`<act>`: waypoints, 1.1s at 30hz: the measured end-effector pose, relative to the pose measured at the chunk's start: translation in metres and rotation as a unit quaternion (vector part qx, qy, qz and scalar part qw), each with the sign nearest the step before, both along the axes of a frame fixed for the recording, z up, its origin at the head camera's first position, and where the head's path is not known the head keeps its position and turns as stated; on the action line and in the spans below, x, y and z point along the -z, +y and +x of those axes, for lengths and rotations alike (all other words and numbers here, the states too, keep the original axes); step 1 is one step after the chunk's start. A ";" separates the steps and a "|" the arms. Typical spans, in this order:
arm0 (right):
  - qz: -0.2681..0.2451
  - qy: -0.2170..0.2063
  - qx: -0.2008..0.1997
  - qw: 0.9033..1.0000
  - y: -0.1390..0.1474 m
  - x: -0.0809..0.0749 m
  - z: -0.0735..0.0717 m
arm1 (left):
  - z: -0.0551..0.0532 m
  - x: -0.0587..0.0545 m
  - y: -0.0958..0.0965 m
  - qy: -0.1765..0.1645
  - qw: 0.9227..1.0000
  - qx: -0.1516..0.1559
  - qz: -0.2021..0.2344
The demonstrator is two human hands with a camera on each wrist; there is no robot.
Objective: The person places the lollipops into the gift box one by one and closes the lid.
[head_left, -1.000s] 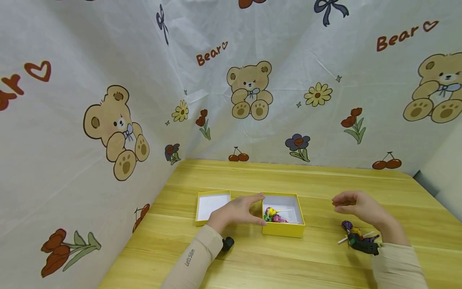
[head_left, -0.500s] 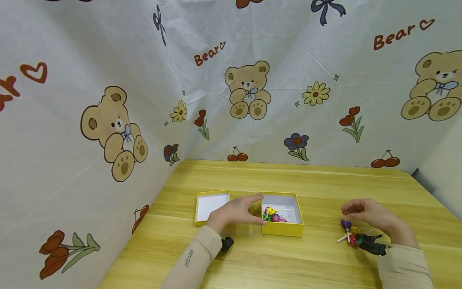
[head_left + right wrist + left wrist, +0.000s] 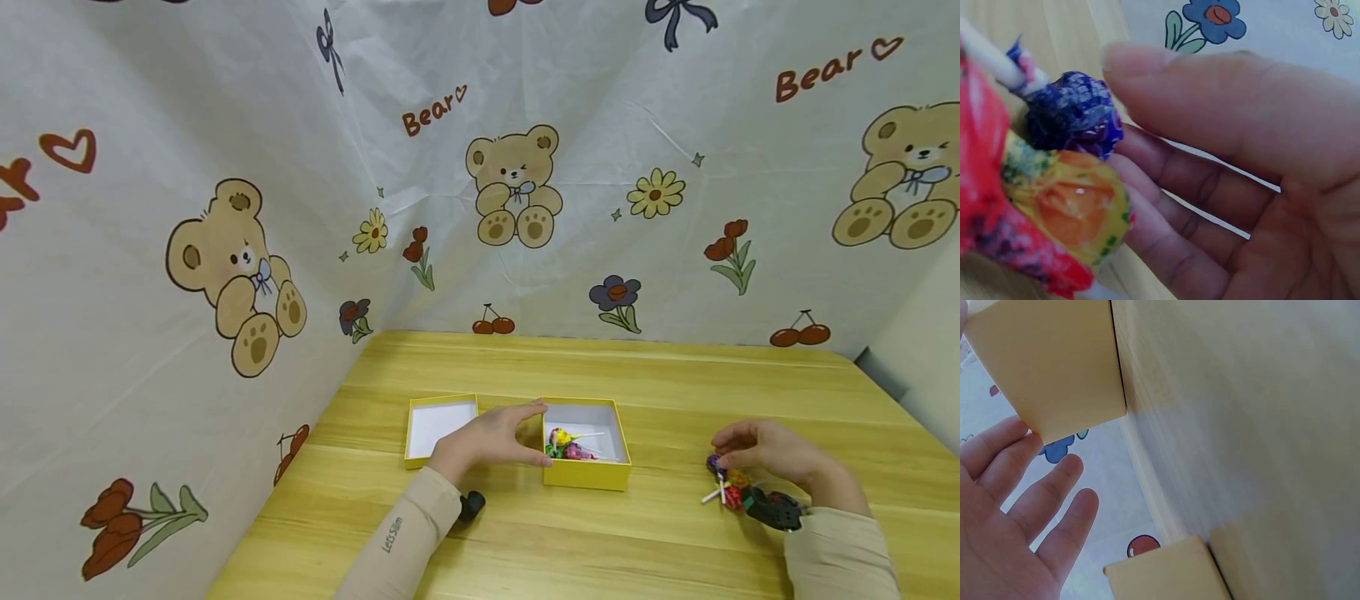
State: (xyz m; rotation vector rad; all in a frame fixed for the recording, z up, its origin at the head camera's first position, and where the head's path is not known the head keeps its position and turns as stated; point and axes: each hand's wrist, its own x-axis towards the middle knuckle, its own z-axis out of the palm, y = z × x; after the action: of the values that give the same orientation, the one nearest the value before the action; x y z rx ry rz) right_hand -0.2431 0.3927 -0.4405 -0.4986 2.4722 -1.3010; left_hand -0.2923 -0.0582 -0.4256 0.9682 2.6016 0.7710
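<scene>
In the head view, my left hand [image 3: 495, 437] spans the left side of an open yellow box [image 3: 585, 477], its thumb at the near corner and its fingers at the far one. The left wrist view shows nearly straight fingers [image 3: 1063, 481] touching the box's edge. Several wrapped lollipops [image 3: 576, 451] lie inside. On the right, my right hand [image 3: 772, 454] reaches down over a small group of lollipops. Its thumb [image 3: 1197, 87] and fingers stand on either side of a purple lollipop [image 3: 1075, 112], with the fingertips hidden behind the sweets. A yellow lollipop [image 3: 1082, 203] and a red lollipop [image 3: 979, 169] lie close by.
The yellow box lid [image 3: 442, 425], white inside, lies left of the box, partly behind my left forearm. A patterned cloth [image 3: 525, 275] with bears and flowers rises behind the wooden table [image 3: 660, 375] and along its left side.
My right hand has moved right and down to the purple lollipop, most of it in the first half second. The left hand stays at the box.
</scene>
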 end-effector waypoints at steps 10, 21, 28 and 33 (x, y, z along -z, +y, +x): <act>0.080 0.002 0.039 0.996 -0.004 0.003 -0.004 | -0.001 -0.001 0.000 -0.002 1.000 0.002 0.002; 0.070 -0.019 0.055 0.996 -0.009 0.002 -0.004 | -0.001 -0.001 0.001 -0.002 1.000 0.004 0.003; 0.042 -0.010 0.052 0.998 -0.012 -0.002 -0.003 | -0.001 0.000 0.000 -0.003 1.000 0.003 0.006; 0.033 0.008 0.064 0.997 -0.016 -0.004 -0.002 | -0.001 0.000 0.001 -0.006 1.000 0.003 0.008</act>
State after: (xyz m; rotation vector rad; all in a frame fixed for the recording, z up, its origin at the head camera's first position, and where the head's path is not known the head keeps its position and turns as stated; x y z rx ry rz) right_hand -0.2452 0.3764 -0.4364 -0.3418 2.5881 -1.2619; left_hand -0.2936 -0.0577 -0.4251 0.9722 2.5862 0.7943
